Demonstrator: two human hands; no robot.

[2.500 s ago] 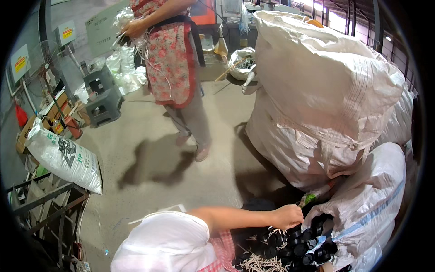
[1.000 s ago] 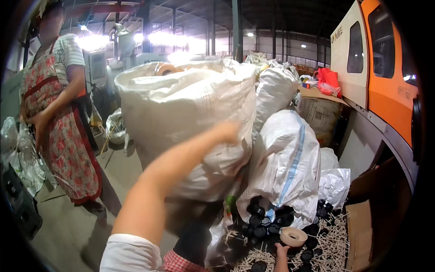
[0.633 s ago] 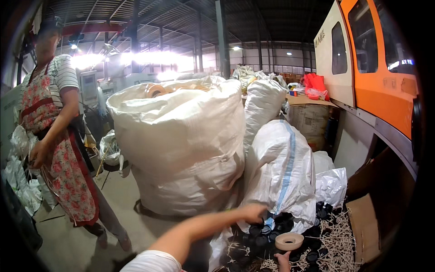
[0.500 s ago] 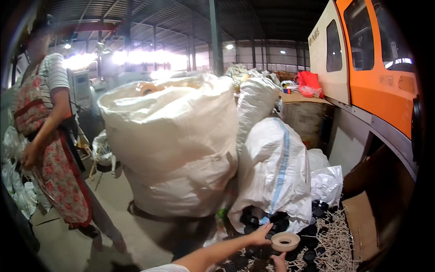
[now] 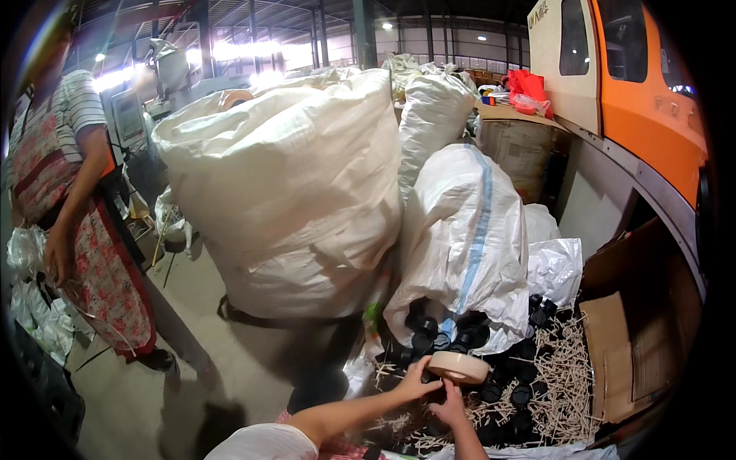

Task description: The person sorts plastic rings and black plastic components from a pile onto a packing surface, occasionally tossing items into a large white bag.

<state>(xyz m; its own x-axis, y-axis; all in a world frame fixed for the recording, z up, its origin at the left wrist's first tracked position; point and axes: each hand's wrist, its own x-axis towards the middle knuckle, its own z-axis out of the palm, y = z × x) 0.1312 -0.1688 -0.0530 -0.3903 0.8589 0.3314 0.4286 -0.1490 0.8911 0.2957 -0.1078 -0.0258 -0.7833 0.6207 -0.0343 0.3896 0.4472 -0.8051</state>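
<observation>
A beige ring-shaped part (image 5: 458,369) with a hole through its middle is held low over the dark pile, tilted so its rim faces me. My left hand (image 5: 415,382) is closed on the ring's left edge. Just below the ring is my right hand (image 5: 451,408), its fingertips near or against the rim. Its thumb and forefinger look apart, with nothing seen between them. Round black plastic caps (image 5: 471,331) and many thin beige stick-like pieces (image 5: 566,366) lie under and around both hands.
A white woven sack (image 5: 471,238) with a blue stripe spills black caps. Left of it bulges a large white sack (image 5: 284,207). An orange and cream machine (image 5: 652,107) stands right, above a brown cardboard box (image 5: 636,353). A person in a floral apron (image 5: 115,284) stands left.
My view has tipped downward. Both hands and the ring have moved slightly left, and the ring has tilted from facing up to rim toward me.
</observation>
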